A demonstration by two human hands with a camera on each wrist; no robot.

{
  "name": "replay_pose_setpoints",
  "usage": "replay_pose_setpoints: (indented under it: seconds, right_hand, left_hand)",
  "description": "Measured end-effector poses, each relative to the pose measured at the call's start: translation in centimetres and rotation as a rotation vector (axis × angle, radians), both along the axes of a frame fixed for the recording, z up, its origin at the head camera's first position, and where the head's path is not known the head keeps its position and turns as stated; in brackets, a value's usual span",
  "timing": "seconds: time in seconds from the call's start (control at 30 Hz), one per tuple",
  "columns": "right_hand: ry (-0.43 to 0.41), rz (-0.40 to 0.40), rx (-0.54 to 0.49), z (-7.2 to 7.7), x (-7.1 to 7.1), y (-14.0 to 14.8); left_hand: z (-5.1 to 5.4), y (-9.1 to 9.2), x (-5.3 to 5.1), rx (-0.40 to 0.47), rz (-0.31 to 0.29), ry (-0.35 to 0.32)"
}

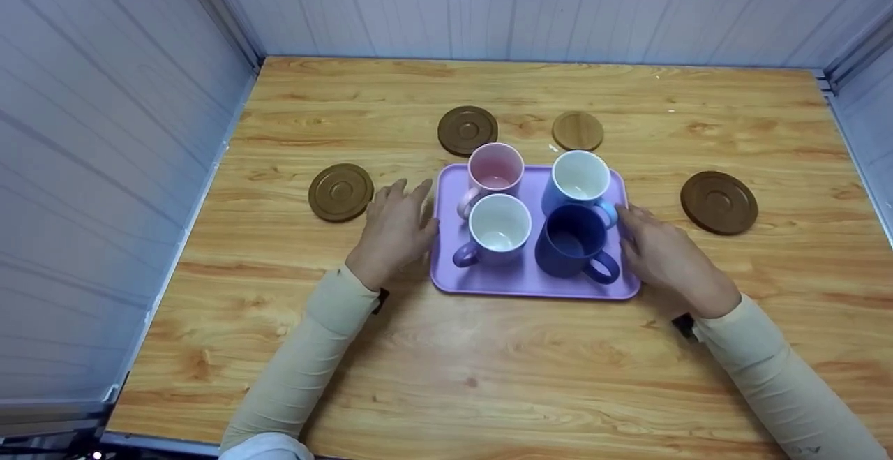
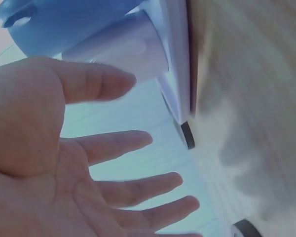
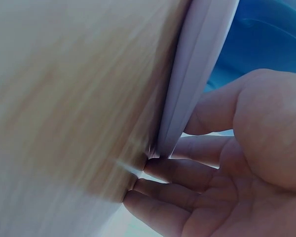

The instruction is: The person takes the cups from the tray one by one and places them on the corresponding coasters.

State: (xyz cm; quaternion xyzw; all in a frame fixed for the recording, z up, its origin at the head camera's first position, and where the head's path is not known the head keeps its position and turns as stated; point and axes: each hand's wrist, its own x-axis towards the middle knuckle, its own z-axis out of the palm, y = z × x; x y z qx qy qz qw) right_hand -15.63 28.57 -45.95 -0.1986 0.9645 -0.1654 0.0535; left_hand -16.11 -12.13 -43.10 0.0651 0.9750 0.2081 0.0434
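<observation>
A purple tray (image 1: 481, 284) holds a pink mug (image 1: 497, 167), a light blue mug (image 1: 558, 191), a purple-handled mug with a white inside (image 1: 499, 230) and a dark blue mug (image 1: 568, 243). My left hand (image 1: 399, 231) hovers beside the tray's left edge, fingers spread; its palm (image 2: 29, 133) shows in the left wrist view. At the right edge, my right hand (image 1: 659, 250) grips the tray, thumb at the rim. In the right wrist view, the other fingers (image 3: 180, 175) reach down to the table along the tray's side (image 3: 190, 79).
Brown round coasters lie left (image 1: 340, 193), behind (image 1: 467, 130) and right (image 1: 718, 202) of the tray. A lighter wooden coaster (image 1: 578, 131) is behind the light blue mug. Pale panel walls (image 1: 502, 10) border the wooden table (image 1: 446, 376) at the back and sides.
</observation>
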Motion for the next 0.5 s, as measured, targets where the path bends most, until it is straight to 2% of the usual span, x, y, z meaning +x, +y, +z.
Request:
replay_pose_setpoints:
  seconds: [0.13, 0.3, 0.5]
  right_hand:
    - [0.002, -0.001, 0.001, 0.0, 0.0, 0.0]
    - [0.033, 0.027, -0.005, -0.1, 0.0, 0.1]
    - [0.040, 0.032, -0.012, -0.1, 0.0, 0.1]
  left_hand:
    - [0.6, -0.6, -0.1, 0.012, 0.052, 0.010]
    - [1.3, -1.9, -0.5, -0.015, 0.102, 0.023]
    - [2.0, -3.8, -1.3, 0.012, 0.160, -0.034]
